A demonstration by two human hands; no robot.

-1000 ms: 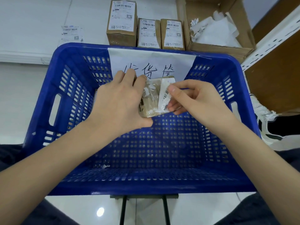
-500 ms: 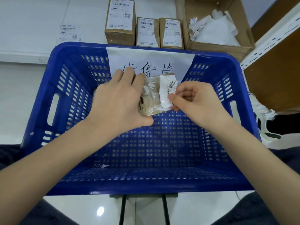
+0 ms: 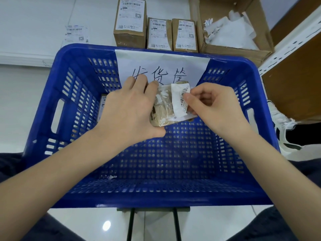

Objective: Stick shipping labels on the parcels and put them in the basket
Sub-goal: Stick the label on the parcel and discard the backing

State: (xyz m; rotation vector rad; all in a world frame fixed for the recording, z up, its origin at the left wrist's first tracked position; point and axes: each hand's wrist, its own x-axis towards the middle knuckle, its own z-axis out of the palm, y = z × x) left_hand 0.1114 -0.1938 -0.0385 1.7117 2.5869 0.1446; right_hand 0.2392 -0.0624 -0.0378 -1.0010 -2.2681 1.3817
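at frame centre, over the blue slotted plastic basket (image 3: 43, 119), the left hand (image 3: 128, 112) grips the small brown taped parcel (image 3: 163, 112); the right hand (image 3: 213, 105) pinches the white barcode label (image 3: 179, 100), now lifted higher than a second ago, so not yet stuck down.

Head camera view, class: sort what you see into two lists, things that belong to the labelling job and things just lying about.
Part of the job:
- left hand gripping the parcel
- right hand pinching the shipping label
- blue basket
- three labelled boxes
- loose label

Lying about:
- open carton of crumpled paper
- white shoe
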